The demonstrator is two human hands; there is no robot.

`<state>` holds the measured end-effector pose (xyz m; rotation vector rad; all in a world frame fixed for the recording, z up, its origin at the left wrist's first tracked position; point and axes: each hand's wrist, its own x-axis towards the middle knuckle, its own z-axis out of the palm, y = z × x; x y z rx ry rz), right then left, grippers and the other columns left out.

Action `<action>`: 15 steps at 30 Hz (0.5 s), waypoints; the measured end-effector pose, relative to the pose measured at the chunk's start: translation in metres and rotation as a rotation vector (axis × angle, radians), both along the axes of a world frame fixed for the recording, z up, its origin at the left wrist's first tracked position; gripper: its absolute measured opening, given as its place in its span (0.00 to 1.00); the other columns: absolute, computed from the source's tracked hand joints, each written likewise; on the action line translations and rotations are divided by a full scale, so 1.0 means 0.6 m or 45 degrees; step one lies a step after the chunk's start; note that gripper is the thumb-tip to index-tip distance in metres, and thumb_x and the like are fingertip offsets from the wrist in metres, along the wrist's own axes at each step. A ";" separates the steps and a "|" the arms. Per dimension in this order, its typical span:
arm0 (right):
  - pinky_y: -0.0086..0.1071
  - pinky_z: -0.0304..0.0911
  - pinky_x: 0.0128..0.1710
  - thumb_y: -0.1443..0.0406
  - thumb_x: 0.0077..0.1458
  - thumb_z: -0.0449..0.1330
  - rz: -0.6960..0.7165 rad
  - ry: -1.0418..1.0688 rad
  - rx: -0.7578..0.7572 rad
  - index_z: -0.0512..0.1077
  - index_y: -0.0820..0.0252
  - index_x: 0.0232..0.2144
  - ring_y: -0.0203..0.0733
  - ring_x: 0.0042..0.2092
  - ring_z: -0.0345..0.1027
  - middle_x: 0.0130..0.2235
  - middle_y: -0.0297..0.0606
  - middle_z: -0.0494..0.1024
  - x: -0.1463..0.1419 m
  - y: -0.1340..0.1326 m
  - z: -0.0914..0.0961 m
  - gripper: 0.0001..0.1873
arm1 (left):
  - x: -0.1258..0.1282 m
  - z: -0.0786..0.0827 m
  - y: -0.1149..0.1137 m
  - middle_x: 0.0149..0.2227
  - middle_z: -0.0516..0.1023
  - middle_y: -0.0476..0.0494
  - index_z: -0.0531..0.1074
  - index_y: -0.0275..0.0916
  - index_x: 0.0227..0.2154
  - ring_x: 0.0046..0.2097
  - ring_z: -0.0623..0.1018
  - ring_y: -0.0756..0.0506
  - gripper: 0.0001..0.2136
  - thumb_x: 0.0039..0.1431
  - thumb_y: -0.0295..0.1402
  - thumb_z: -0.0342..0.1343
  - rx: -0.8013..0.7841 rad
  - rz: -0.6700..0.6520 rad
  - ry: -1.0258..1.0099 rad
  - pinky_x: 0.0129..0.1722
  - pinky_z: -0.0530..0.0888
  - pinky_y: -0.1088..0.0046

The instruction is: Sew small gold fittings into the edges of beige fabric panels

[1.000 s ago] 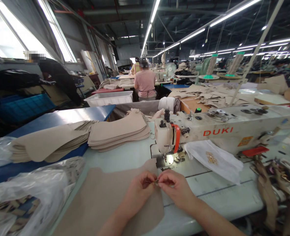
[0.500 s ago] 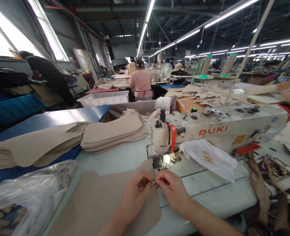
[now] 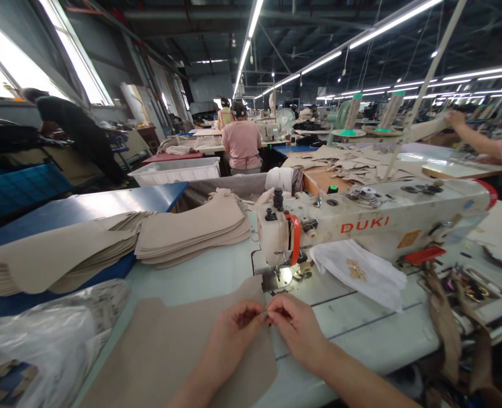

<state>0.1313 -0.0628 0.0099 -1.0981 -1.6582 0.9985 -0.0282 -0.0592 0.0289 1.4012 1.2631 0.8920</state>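
Note:
My left hand (image 3: 233,334) and my right hand (image 3: 296,327) meet fingertip to fingertip just in front of the needle of a white DUKI sewing machine (image 3: 378,224). Both are pinched shut on a tiny piece between them, too small to name. They hover over the edge of a flat beige fabric piece (image 3: 170,351) lying on the pale table (image 3: 217,272). A white cloth with a small gold part on it (image 3: 357,272) lies to the right of the needle.
Two stacks of beige cut pieces (image 3: 191,229) (image 3: 55,255) lie at the left. A plastic bag (image 3: 42,340) sits at the near left. Brown straps and metal parts (image 3: 459,300) lie at the right. People work at benches behind and at the far right (image 3: 484,147).
My fingertips have stayed pinched together with small working movements. The view has drifted slightly. The person at the far right has reached an arm further out over their bench.

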 end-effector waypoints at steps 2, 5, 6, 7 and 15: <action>0.29 0.61 0.34 0.70 0.53 0.54 -0.003 0.051 -0.075 0.68 0.57 0.27 0.37 0.33 0.68 0.30 0.33 0.73 -0.001 0.000 -0.003 0.05 | 0.001 0.001 -0.001 0.25 0.76 0.48 0.75 0.39 0.23 0.30 0.72 0.47 0.05 0.50 0.34 0.59 0.013 -0.008 -0.001 0.32 0.68 0.75; 0.30 0.65 0.35 0.68 0.52 0.56 0.006 0.203 -0.211 0.69 0.56 0.32 0.38 0.34 0.71 0.31 0.33 0.75 -0.001 0.001 -0.008 0.04 | 0.000 -0.001 -0.002 0.25 0.75 0.49 0.74 0.39 0.23 0.29 0.72 0.47 0.06 0.50 0.35 0.59 -0.005 -0.001 -0.032 0.31 0.67 0.75; 0.30 0.65 0.36 0.67 0.51 0.56 0.005 0.245 -0.238 0.70 0.56 0.34 0.39 0.35 0.71 0.32 0.33 0.76 -0.001 0.002 -0.010 0.06 | 0.000 -0.001 -0.002 0.24 0.74 0.49 0.74 0.39 0.23 0.29 0.71 0.47 0.06 0.49 0.35 0.59 -0.008 0.011 -0.035 0.31 0.67 0.75; 0.31 0.65 0.37 0.67 0.51 0.57 -0.001 0.262 -0.250 0.70 0.56 0.34 0.39 0.36 0.71 0.33 0.34 0.77 0.000 0.002 -0.010 0.06 | 0.000 -0.001 -0.002 0.24 0.73 0.50 0.73 0.39 0.22 0.29 0.71 0.47 0.05 0.49 0.35 0.59 -0.010 0.024 -0.028 0.30 0.67 0.75; 0.30 0.62 0.31 0.67 0.50 0.58 -0.031 0.154 -0.243 0.75 0.57 0.28 0.39 0.31 0.69 0.27 0.33 0.75 0.004 0.006 -0.007 0.05 | 0.001 0.001 -0.004 0.23 0.72 0.50 0.73 0.40 0.22 0.28 0.69 0.48 0.05 0.50 0.34 0.57 0.031 0.028 0.053 0.29 0.66 0.76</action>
